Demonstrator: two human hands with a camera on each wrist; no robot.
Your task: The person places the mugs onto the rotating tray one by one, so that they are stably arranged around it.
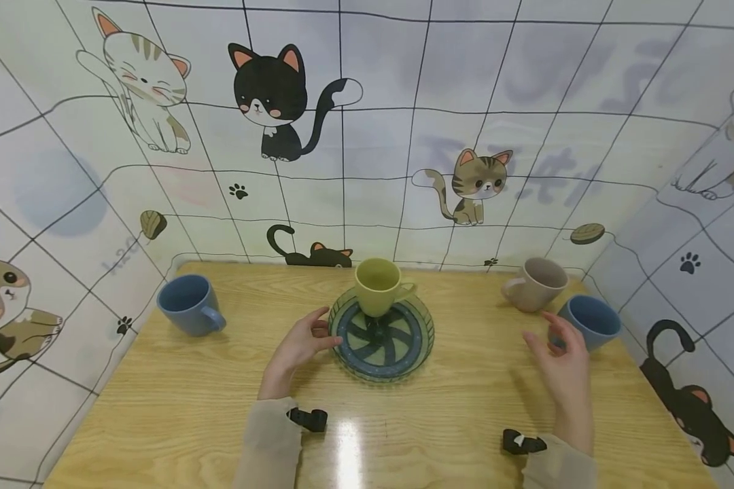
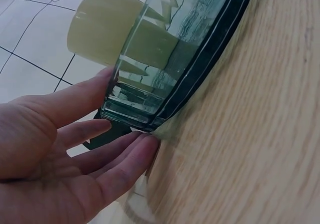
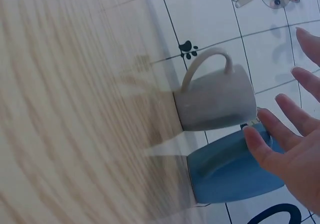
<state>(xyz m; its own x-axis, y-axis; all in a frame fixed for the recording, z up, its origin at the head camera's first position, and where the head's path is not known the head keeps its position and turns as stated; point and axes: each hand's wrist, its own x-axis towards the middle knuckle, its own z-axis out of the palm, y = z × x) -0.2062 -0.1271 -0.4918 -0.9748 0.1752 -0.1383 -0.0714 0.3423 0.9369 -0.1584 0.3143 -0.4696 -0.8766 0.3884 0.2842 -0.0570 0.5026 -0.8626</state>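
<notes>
A yellow-green mug (image 1: 379, 285) stands on a green glass plate (image 1: 412, 343) in the middle of the wooden table. My left hand (image 1: 296, 346) lies at the plate's left rim, its straight fingers (image 2: 125, 159) touching the plate (image 2: 165, 74) edge below the mug (image 2: 100, 29). My right hand (image 1: 559, 360) hovers with spread fingers beside a blue mug (image 1: 590, 320) at the right; the fingertips (image 3: 260, 139) are at the rim of that blue mug (image 3: 230, 171). A beige mug (image 1: 535, 283) stands just behind it, also seen as the beige mug (image 3: 215, 97) in the right wrist view.
Another blue mug (image 1: 189, 304) stands at the table's left. Cat-patterned tiled walls (image 1: 367, 136) close in the table on the back, left and right. Bare wooden tabletop (image 1: 404, 435) lies between my forearms near the front edge.
</notes>
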